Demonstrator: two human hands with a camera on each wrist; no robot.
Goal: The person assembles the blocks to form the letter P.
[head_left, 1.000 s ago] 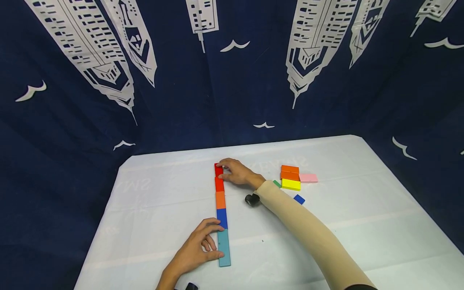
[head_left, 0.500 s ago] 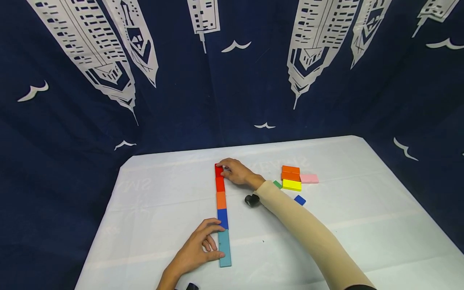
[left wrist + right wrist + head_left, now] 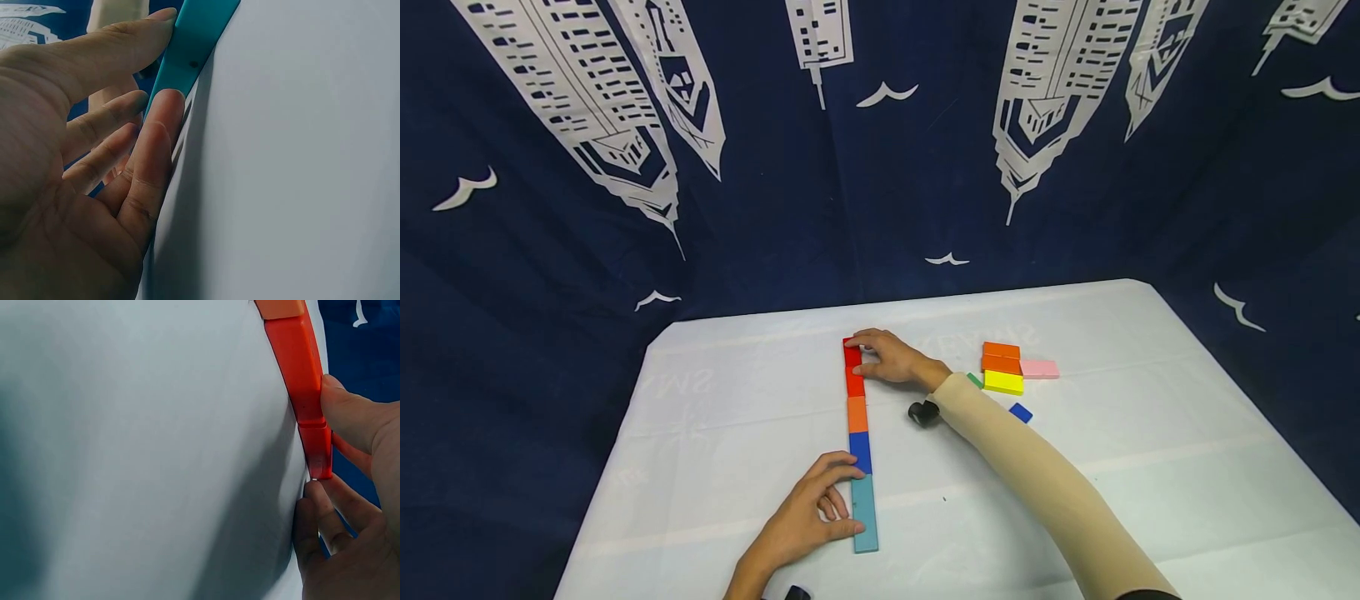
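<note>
A straight row of flat blocks runs away from me in the head view: a teal block, a blue block, an orange block, a nearer red block and a farther red block. My left hand rests its thumb on the teal block, with fingertips by the teal-blue joint. At the far end, my right hand touches the red pair. In the right wrist view its thumb lies against the nearer red block, and its extended fingers meet the farther red block's end.
Right of the row lie two orange blocks, a yellow block, a pink block, a small blue block and a partly hidden green block. A dark patterned cloth hangs behind the white table.
The two red blocks, slightly out of line one second ago, now sit closer to straight. My right thumb has shifted a little toward the nearer red block. My left hand stays in place.
</note>
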